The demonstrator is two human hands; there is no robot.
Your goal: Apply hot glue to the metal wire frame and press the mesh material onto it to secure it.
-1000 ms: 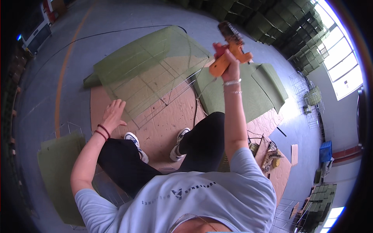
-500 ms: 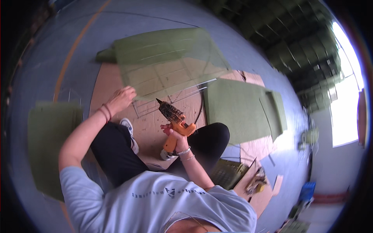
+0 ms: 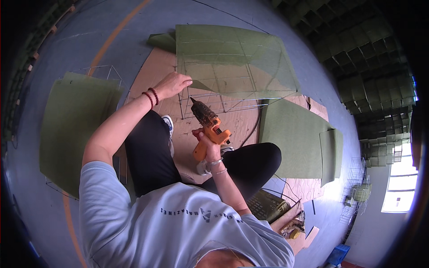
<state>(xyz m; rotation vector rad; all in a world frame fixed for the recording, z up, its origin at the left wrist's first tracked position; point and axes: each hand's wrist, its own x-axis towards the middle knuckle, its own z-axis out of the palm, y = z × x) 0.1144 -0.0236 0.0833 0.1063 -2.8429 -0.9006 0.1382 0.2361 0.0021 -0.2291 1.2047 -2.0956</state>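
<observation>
My left hand (image 3: pixel 175 84) is closed in a pinch at the near left corner of a thin green mesh sheet (image 3: pixel 232 53). The edge beside those fingers curls up. Under the sheet lies a metal wire frame (image 3: pixel 237 106), its near bars bare and the rest showing through the mesh. An orange glue gun (image 3: pixel 210 123) with a dark, crusted front is gripped in my right hand (image 3: pixel 209 146). Its nozzle points up and away, close to the frame's near left corner; whether they touch I cannot tell.
Brown cardboard (image 3: pixel 187 156) covers the floor around my feet. Green sheets lie at the left (image 3: pixel 73 134) and right (image 3: pixel 295 138). A dark cable (image 3: pixel 252 131) runs beside the gun. A dark crate (image 3: pixel 267 205) is near my right knee, and stacked green boxes (image 3: pixel 371 62) rise at the far right.
The view has shifted, so the scene sits farther right. The sheet's near edge by my left hand is now lifted off the near wires. The glue gun stays in my right hand.
</observation>
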